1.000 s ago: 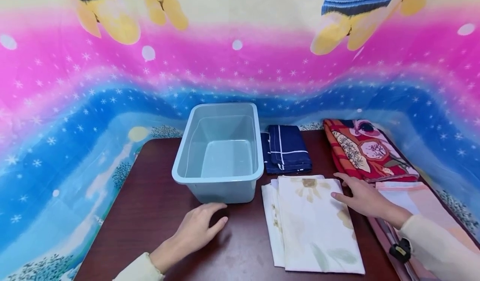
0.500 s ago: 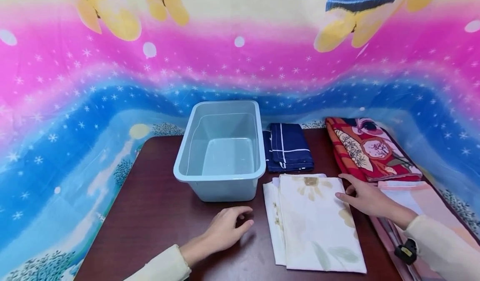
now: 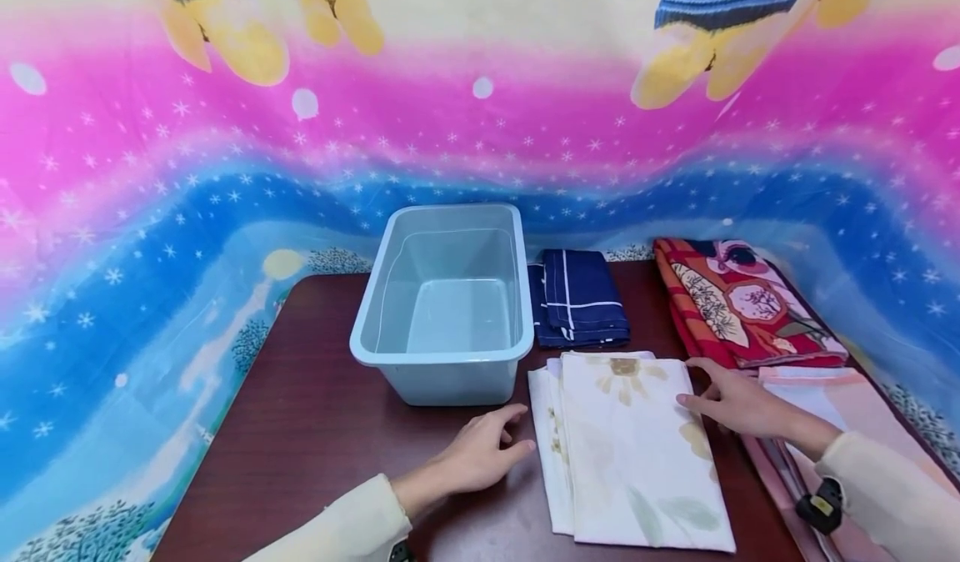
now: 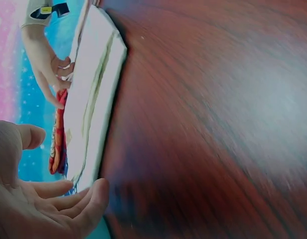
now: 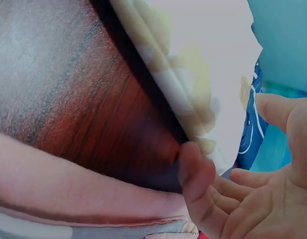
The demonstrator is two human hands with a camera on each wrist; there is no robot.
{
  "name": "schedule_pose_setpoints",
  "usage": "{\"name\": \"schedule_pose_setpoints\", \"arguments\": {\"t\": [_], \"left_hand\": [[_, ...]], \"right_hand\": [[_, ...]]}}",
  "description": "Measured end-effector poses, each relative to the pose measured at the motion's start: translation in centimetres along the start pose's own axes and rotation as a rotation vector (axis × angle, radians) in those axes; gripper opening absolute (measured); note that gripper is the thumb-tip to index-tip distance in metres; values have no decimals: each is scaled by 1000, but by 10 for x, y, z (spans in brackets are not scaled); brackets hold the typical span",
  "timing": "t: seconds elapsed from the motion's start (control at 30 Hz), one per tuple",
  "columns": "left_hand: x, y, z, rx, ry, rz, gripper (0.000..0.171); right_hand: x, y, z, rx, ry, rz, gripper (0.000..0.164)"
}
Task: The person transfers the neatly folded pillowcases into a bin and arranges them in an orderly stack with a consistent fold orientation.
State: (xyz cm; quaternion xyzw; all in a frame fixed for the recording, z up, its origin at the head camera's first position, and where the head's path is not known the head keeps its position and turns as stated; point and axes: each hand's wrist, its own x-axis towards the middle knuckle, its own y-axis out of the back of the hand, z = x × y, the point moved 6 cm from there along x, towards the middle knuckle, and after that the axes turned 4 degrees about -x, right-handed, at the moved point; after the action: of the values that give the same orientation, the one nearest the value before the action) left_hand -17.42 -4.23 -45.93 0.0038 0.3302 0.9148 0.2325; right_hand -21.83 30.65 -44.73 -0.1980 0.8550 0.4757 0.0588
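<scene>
A folded white cloth with pale flowers lies on the dark wooden table, one fold showing past its left side. My left hand is at that left edge, its thumb and fingers spread apart and relaxed. Nothing is held in it; the left wrist view shows the fingers beside the layered edge of the cloth. At the upper right edge is my right hand, its thumb over the border of the cloth. In the right wrist view its fingertips are at the cloth's side, and whether they touch it I cannot tell.
A light blue plastic tub stands behind my left hand. Beside it lies a folded navy cloth with white lines. On the right are a folded red patterned cloth and a pale pink one, under my right forearm.
My left hand has moved right, from in front of the tub to the left edge of the white cloth. My right hand has stayed near its right edge.
</scene>
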Motion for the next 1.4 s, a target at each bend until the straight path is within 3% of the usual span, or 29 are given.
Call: {"name": "schedule_pose_setpoints", "arguments": {"t": [0.23,0.4,0.7,0.9,1.03,1.17,1.3,1.4], "left_hand": [[4,-13,8,-132,54,-38,73],[6,-22,12,-201,99,-65,76],[15,-30,15,-364,212,-20,71],[20,-36,19,-574,269,-19,57],[23,-41,19,-710,280,17,50],[26,-45,16,-845,320,91,60],[28,-45,15,-953,353,174,73],[31,-46,14,-988,365,186,72]], "right_hand": [[3,-5,8,92,-101,-93,82],[3,-7,13,135,-148,-124,79],[1,-19,20,193,-212,-156,82],[2,-22,19,246,-179,-174,84],[1,-25,22,298,-182,-191,76],[1,-29,25,356,-156,-216,68],[2,-32,21,415,-49,-250,67],[3,-33,20,443,17,-262,63]]}}
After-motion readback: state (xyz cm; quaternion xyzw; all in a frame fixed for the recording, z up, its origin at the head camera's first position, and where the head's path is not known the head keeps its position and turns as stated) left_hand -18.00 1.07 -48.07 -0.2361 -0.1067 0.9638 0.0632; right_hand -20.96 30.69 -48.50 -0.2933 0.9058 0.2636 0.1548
